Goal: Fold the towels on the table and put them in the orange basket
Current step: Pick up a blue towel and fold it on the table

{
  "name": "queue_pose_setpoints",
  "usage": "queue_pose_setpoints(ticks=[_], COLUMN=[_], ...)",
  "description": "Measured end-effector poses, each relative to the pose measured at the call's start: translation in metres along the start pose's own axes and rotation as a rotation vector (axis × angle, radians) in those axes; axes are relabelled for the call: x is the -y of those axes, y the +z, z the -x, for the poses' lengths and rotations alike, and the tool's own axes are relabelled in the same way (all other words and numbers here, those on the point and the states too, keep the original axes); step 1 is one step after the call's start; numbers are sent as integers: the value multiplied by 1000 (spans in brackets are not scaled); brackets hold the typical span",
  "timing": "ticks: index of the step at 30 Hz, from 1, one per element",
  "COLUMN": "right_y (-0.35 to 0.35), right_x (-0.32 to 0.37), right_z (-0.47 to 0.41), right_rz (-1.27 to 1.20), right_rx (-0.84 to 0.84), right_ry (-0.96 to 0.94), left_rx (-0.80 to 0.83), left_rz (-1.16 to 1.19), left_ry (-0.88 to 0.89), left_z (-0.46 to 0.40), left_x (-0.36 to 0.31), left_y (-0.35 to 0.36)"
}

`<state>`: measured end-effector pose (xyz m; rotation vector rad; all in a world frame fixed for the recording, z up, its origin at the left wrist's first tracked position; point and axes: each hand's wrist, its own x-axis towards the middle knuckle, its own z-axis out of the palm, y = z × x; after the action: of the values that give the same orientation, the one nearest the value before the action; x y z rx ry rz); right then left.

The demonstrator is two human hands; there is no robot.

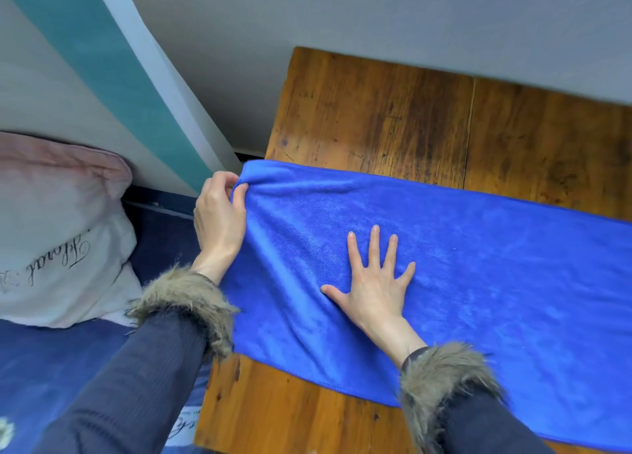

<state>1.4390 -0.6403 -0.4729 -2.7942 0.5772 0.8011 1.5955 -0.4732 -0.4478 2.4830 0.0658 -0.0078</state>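
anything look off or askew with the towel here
Slightly. The towel lies slanted across the table, its left end overhanging the edge where the left hand pinches it. The right hand presses it flat.

Soft, even light (no glare), faint shadows; wide-angle bending at edges.

Bare table (393,118) far of the towel (478,265), open up to the wall (376,19). Narrow bare strip near. Pillow (61,234) beyond the left edge, apart from it.
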Motion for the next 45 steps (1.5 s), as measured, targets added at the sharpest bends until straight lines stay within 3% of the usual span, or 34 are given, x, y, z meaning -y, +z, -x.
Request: queue_pose_setpoints(ticks=[5, 7, 9, 11, 14, 19, 23, 26, 30, 33, 36, 45], right_y=[-18, -28, -37, -46, -63, -74, -52, -32, -17, -10, -3, 27], right_x=[24, 19, 1, -26, -74, -147, -174, -178, -172, -161, -150, -154], right_z=[-15, -17, -13, -5, 9, 36, 54, 57, 56, 60, 66, 99], right_rz=[-52, -188, -455, -765, -1142, -1521, -1515, -1427, -1287, -1169, -1246, -1319], right_rx=[70, 61, -62, -191, -212, -254, -106, -53, -137, -146, -91, -24], right_ry=[-86, -108, -81, -3, 209, 449, 561, 596, 602, 532, 506, 514], left_rx=[1, 64, 130, 190, 283, 546, 884, 780, 636, 577, 530, 668], left_rz=[28, 60, 91, 112, 161, 201, 62, -49, -370, -512, -588, -752], left_ry=[55, 75, 124, 197, 303, 391, 468, 489, 385, 468, 523, 524], left_z=[-1, 9, 25, 42, 72, 136, 170, 168, 153, 149, 145, 143], left_x=[-22, -36, -54, -78, -125, -196, -192, -153, -105, -89, -88, -102], left_y=[-9, -8, -4, 2, 19, 68, 96, 94, 78, 72, 71, 67])
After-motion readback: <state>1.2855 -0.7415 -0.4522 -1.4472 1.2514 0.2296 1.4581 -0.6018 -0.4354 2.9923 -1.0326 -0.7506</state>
